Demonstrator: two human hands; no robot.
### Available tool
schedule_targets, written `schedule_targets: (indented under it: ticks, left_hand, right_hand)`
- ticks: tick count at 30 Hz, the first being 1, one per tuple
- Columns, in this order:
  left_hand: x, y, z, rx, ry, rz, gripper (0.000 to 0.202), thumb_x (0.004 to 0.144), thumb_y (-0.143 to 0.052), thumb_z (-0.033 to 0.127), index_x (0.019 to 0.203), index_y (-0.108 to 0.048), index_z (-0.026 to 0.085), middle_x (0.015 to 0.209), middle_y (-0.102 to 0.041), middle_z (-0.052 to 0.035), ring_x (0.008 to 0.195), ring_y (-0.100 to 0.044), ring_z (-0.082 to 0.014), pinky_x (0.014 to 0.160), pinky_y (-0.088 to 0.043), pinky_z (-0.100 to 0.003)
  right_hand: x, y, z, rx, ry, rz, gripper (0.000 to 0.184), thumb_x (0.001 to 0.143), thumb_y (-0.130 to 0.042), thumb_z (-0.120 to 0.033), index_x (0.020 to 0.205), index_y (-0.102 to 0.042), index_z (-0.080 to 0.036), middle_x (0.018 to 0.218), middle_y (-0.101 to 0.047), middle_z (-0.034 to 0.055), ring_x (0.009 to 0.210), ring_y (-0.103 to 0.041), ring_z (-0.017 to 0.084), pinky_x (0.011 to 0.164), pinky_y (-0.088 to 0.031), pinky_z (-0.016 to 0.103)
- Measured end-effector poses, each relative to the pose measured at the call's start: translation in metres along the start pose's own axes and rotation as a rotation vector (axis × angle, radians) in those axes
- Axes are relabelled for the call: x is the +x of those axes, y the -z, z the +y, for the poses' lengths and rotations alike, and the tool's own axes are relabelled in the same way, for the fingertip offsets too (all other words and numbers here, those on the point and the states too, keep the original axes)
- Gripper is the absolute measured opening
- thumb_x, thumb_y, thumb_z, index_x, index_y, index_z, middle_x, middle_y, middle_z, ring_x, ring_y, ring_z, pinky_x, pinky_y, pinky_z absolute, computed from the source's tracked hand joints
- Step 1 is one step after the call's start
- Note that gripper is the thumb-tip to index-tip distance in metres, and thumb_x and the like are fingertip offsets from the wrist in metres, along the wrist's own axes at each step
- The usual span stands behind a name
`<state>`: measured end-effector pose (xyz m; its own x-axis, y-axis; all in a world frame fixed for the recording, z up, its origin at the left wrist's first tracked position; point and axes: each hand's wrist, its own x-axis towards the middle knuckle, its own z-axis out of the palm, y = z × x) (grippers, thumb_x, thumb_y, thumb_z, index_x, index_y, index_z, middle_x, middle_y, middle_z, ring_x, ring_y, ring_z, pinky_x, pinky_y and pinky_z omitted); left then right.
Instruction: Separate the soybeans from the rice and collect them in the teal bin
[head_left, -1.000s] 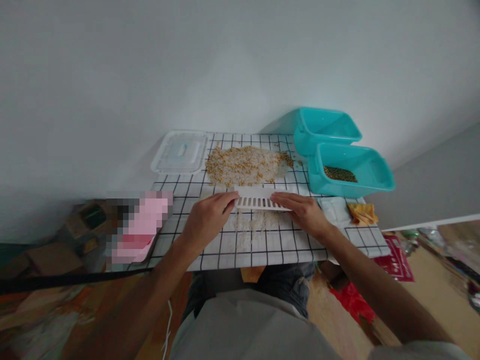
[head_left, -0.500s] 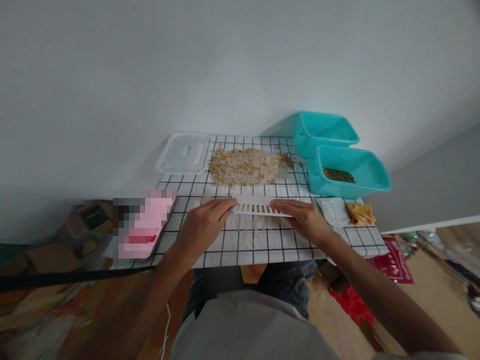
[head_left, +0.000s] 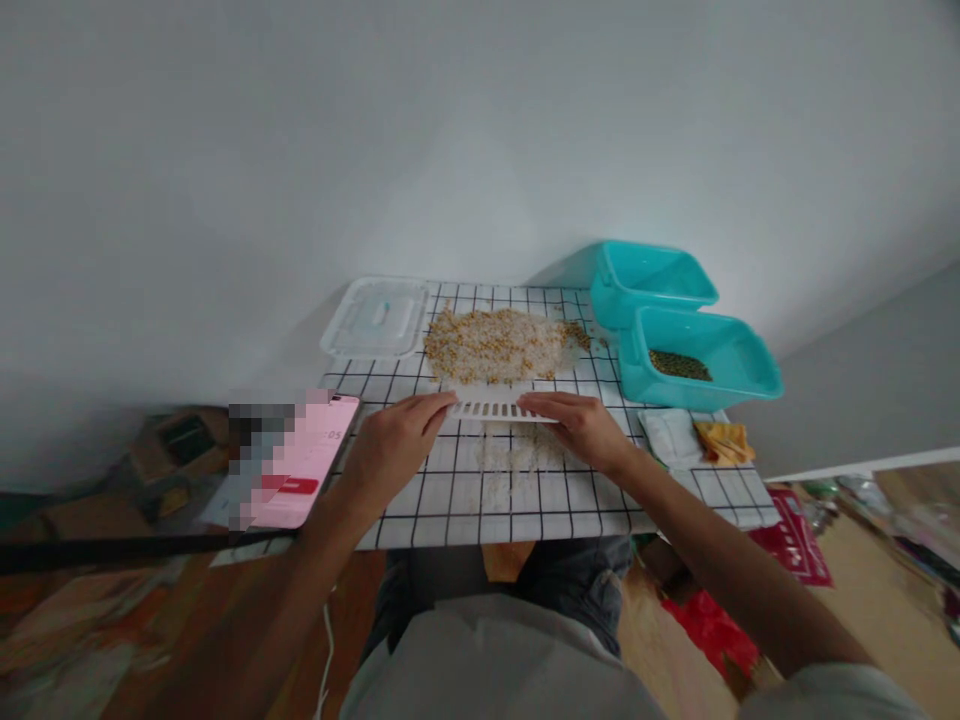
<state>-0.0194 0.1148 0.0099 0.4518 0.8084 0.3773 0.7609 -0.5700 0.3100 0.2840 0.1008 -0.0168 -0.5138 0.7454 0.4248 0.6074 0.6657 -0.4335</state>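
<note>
My left hand (head_left: 394, 440) and my right hand (head_left: 589, 428) grip opposite ends of a white slotted plastic piece (head_left: 489, 409). Fingers are closed on it at each end, and it is held over the front part of the table, just on the near side of a wide pile of mixed grains (head_left: 499, 345). The pile blends whitish rice-like grains with yellow kernels, and darker greenish grains lie at its right end. Loose pale grains (head_left: 510, 460) are scattered on the grid cloth (head_left: 420, 528) below and in front of the piece.
Two turquoise bins (head_left: 701, 385) stand at the right; the nearer holds dark green grains (head_left: 679, 365). A clear plastic lid (head_left: 379, 318) lies back left. A pink phone (head_left: 311, 460), partly blurred, is at the left edge. A white packet (head_left: 670, 437) and yellow cloth-like item (head_left: 725, 442) lie right.
Both hands have shifted left with the slotted piece and slightly closer to the grain pile. The whole view has dropped a little as the camera moved. Both hands keep their hold.
</note>
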Motion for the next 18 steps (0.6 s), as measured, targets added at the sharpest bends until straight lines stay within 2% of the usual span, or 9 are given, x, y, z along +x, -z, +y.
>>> schedule_targets:
  ticks: [8, 13, 18]
  left_hand:
    - [-0.010, 0.000, -0.005, 0.001, -0.027, 0.032, 0.027, 0.101, -0.054, 0.026, 0.122, -0.070, 0.019, 0.118, -0.079, -0.0083, 0.103, -0.077, -0.0240, 0.095, -0.060, -0.038]
    - [-0.005, -0.003, -0.016, 0.050, 0.018, 0.035, 0.028, 0.100, -0.054, 0.022, 0.123, -0.069, 0.021, 0.121, -0.079, -0.0075, 0.104, -0.077, -0.0253, 0.095, -0.061, -0.038]
    - [-0.002, -0.006, -0.021, 0.044, 0.062, 0.009, 0.029, 0.099, -0.054, 0.022, 0.124, -0.069, 0.023, 0.123, -0.078, -0.0071, 0.105, -0.077, -0.0256, 0.094, -0.061, -0.038]
  right_hand:
    - [-0.004, 0.002, -0.012, 0.027, 0.000, -0.008, 0.052, 0.094, -0.054, -0.002, 0.140, -0.061, -0.026, 0.136, -0.070, 0.0055, 0.126, -0.067, 0.020, 0.107, -0.057, 0.039]
    - [0.007, -0.007, -0.012, -0.004, 0.000, 0.017, 0.047, 0.095, -0.058, -0.006, 0.138, -0.063, -0.025, 0.135, -0.071, 0.0060, 0.122, -0.069, 0.019, 0.105, -0.059, 0.039]
    - [0.010, -0.011, -0.014, -0.034, -0.017, -0.001, 0.050, 0.093, -0.056, -0.003, 0.139, -0.062, -0.022, 0.137, -0.069, 0.0074, 0.125, -0.068, 0.020, 0.107, -0.057, 0.040]
